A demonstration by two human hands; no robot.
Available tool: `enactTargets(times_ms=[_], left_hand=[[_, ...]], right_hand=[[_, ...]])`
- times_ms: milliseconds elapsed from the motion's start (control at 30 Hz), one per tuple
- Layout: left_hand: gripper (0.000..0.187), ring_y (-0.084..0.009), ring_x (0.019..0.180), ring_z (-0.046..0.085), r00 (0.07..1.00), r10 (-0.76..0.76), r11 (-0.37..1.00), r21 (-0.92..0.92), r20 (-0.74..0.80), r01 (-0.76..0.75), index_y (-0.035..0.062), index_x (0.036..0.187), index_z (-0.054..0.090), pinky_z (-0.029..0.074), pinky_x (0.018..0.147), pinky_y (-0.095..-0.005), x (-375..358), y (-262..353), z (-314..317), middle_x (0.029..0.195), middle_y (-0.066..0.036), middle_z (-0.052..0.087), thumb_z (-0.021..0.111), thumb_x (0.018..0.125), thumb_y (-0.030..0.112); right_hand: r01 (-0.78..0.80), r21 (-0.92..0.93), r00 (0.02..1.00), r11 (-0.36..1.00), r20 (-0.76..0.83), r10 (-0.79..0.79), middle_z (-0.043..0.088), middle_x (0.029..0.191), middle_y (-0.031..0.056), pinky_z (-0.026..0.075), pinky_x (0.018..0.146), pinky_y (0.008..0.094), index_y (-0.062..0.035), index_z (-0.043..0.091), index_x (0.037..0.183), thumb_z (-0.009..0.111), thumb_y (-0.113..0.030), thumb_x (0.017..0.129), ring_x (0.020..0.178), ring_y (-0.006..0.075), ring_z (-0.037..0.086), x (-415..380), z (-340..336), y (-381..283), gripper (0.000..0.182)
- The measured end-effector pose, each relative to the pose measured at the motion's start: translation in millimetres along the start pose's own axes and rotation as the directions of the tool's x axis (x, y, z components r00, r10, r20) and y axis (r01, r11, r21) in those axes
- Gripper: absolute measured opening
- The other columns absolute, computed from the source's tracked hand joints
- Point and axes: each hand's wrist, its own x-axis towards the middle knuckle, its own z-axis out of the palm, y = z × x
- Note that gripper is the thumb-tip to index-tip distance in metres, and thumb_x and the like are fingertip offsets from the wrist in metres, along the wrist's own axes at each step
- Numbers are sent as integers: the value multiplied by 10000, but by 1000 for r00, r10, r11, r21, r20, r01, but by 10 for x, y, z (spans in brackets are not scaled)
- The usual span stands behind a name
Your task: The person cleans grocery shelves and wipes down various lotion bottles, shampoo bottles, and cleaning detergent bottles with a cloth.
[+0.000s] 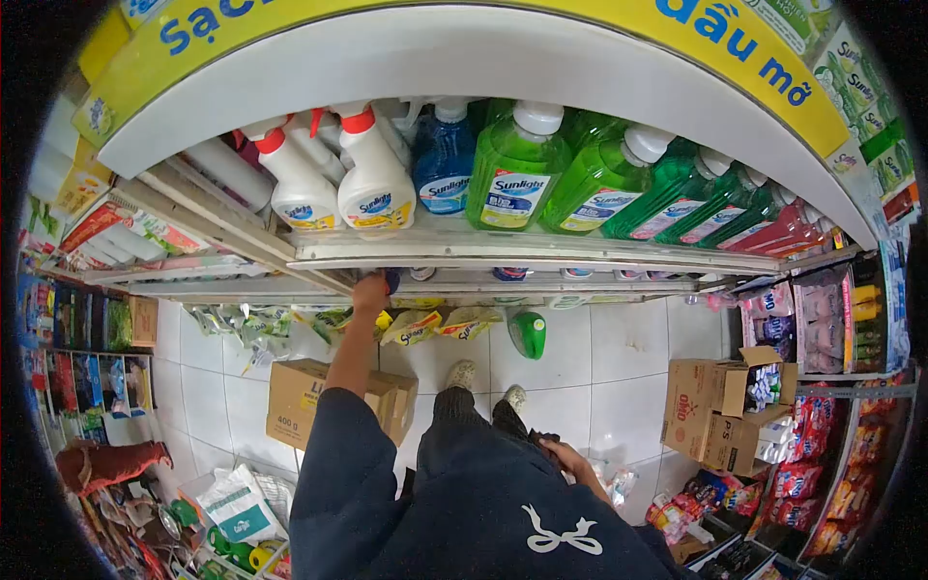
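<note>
My left hand (370,290) reaches in at the lower shelf (619,287), its fingers partly hidden by the shelf edge and closed at a small dark blue thing (392,279); I cannot tell what it is. Just right of it stand the tops of white and blue bottles (510,274). My right hand (572,462) is low beside my right leg, fingers curled on a black thing (543,440). On the shelf above are white spray bottles (377,179), a blue bottle (447,164) and green Sunlight bottles (517,169).
Yellow-green pouches (469,324) and a green bottle (528,335) are on the tiled floor under the shelf. Cardboard boxes (290,401) stand left of my legs. Open cartons (710,406) stand at the right, beside racks of packets (804,430). A white bag (242,507) lies lower left.
</note>
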Motion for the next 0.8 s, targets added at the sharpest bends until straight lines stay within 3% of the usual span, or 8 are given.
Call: enactTargets(times_ms=[200, 267, 300, 333, 367, 400, 633, 800], left_hand=[[529, -308, 638, 604, 894, -154, 960, -276, -421, 36, -27, 1032, 435, 511, 565, -395, -603, 3, 251, 742, -159, 572, 695, 655, 238], [472, -262, 603, 584, 961, -264, 747, -647, -77, 154, -23, 996, 434, 506, 517, -374, -411, -285, 1041, 730, -123, 545, 671, 696, 254], [381, -230, 563, 548, 950, -219, 32, -972, 221, 234, -8, 959, 430, 497, 481, -341, -524, -214, 898, 706, -102, 513, 630, 737, 228], [294, -198, 524, 513, 853, -154, -695, -668, 499, 266, 7, 922, 426, 487, 444, -308, -637, -140, 747, 683, -82, 480, 590, 777, 202], [221, -193, 510, 496, 818, 38, -837, -429, 574, 339, 22, 902, 425, 483, 438, -277, -563, -177, 1010, 677, -95, 473, 556, 791, 161], [149, -187, 497, 479, 771, 241, -903, -155, 589, 401, 38, 882, 424, 478, 432, -246, -498, -231, 1389, 672, -109, 466, 521, 804, 119], [268, -276, 683, 534, 761, 287, -933, -10, 581, 360, -13, 970, 379, 515, 492, -233, -1929, 926, 700, 892, -212, 460, 527, 757, 53], [338, -321, 754, 586, 741, 330, -600, -476, 585, 643, -12, 1024, 413, 513, 502, -257, -2420, 1248, 32, 878, -176, 507, 559, 749, 121]], right_hand=[[116, 70, 991, 991, -78, -111, 585, 720, 72, 444, 523, 282, 26, 591, 898, 642, -323, 739, 596, 163, 555, 251, -129, -3, 386], [154, 67, 967, 986, -217, -137, 586, 713, 73, 453, 535, 289, 19, 591, 879, 626, -274, 756, 610, 170, 566, 212, -26, -144, 319], [168, 224, 974, 960, -186, -127, 590, 730, 80, 459, 549, 297, 17, 587, 882, 615, -254, 766, 623, 183, 571, 309, -35, -141, 297], [168, 381, 981, 909, -151, -118, 595, 747, 88, 466, 563, 306, 15, 583, 885, 604, -235, 775, 635, 196, 577, 419, -46, -145, 274], [156, 533, 987, 832, -115, -111, 600, 764, 96, 472, 576, 315, 13, 579, 888, 593, -216, 785, 648, 209, 583, 505, -30, -123, 252], [132, 593, 991, 795, -88, -99, 593, 861, 109, 470, 649, 325, 19, 560, 951, 585, -242, 789, 738, 229, 566, 529, 6, -153, 309], [205, 761, 930, 615, 45, -366, 531, 1102, 128, 442, 831, 379, -49, 463, 1158, 536, -293, 828, 1011, 262, 506, 424, 15, -815, 416], [520, 451, 846, 726, -156, -509, 550, 1042, 119, 478, 749, 338, -41, 485, 1140, 592, -272, 786, 917, 224, 567, -264, 315, -1624, 436]])
